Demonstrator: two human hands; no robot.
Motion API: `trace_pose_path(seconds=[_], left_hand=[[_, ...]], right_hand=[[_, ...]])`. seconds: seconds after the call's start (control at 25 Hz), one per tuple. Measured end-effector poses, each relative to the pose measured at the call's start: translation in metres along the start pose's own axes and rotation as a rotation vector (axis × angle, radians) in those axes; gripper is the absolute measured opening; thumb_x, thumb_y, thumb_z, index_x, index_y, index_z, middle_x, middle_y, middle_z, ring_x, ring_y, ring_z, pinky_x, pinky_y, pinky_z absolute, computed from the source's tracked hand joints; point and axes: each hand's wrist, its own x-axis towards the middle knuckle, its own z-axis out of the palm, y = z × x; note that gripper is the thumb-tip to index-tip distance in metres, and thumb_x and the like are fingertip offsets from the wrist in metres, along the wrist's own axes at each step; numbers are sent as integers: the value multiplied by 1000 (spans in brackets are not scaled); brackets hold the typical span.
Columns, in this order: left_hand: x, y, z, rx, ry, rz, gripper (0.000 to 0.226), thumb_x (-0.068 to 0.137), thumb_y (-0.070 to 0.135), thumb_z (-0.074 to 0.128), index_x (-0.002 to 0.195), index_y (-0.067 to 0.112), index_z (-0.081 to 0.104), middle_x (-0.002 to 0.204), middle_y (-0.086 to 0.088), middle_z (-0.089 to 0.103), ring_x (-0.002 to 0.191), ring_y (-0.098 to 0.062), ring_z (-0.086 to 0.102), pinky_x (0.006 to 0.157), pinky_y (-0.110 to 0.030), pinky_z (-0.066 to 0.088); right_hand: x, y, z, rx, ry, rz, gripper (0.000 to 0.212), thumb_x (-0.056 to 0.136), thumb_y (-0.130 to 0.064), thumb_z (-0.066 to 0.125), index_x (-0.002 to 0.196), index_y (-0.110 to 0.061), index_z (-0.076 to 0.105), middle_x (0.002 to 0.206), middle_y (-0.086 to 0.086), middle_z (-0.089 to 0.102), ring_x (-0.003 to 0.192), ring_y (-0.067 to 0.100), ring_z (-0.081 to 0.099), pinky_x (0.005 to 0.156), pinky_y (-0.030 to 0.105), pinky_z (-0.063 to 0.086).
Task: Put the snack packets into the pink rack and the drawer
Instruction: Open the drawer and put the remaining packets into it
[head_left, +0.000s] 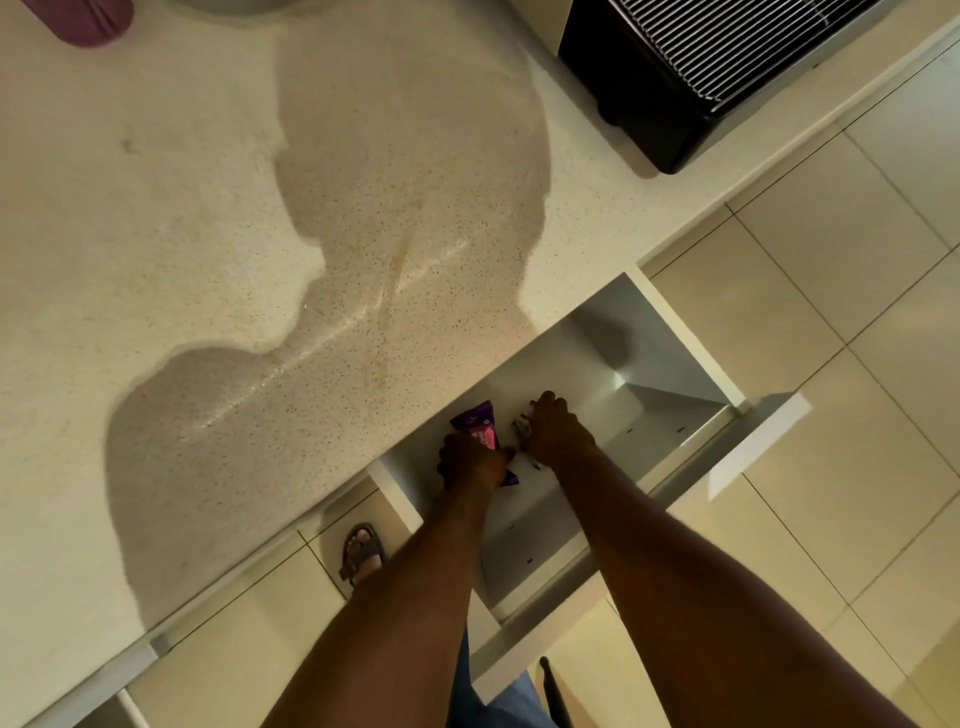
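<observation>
Snack packets sit low in the open white drawer (670, 332), one in each hand, under the front lip of the speckled countertop (156, 260).

Far left at the top edge, a pink rounded object (88, 21) rests on the countertop, cut off by the frame; whether it is the rack cannot be told. The person's shadow falls across the middle of the countertop. Below its front edge, a sandalled foot (362, 553) stands on the tiled floor (857, 364), just beside the drawer's left wall.

The left hand (470, 465) has its fingers curled round the purple packet (475, 423), whose upper end sticks out past the knuckles toward the countertop's overhang. Just beside it, nearly touching, the right hand (556, 428) is curled over a smaller silver-and-red packet (522, 421), most of which is hidden beneath the palm. Both forearms cross the drawer's front panel (571, 618) to reach in.

The countertop edge overhangs the drawer's rear, so the packets lie close under it. To the right of the hands the drawer's floor is bare white as far as its right wall, and the near part between the forearms is also bare. Top right, a black appliance with a ribbed top (691, 78) stands at the countertop's corner, well apart from the hands.
</observation>
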Motion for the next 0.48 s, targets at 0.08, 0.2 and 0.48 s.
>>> trace_pose_path(seconds=[0.08,0.2,0.48], left_hand=[[4,0,1,22,40,-25,102,75,52,83,148,4,30,141,-19,49,127,-36,51,103,-48,50],[10,0,4,25,73,-38,98,76,53,81,147,5,32,140,-19,49,127,-36,50,105,-50,48],[7,12,2,20,37,-75,106,75,55,81,150,4,26,145,-20,43,130,-36,48,106,-50,47]], right_hand=[[7,-3,-4,-14,-7,2,79,89,-29,73,149,-6,26,140,17,44,125,37,51,98,50,51],[12,-3,-4,-74,4,-18,85,85,-36,76,149,-8,28,140,17,45,125,36,51,96,50,52],[9,-2,-9,-107,23,-53,73,88,-38,73,143,-5,37,133,16,46,119,34,54,86,44,53]])
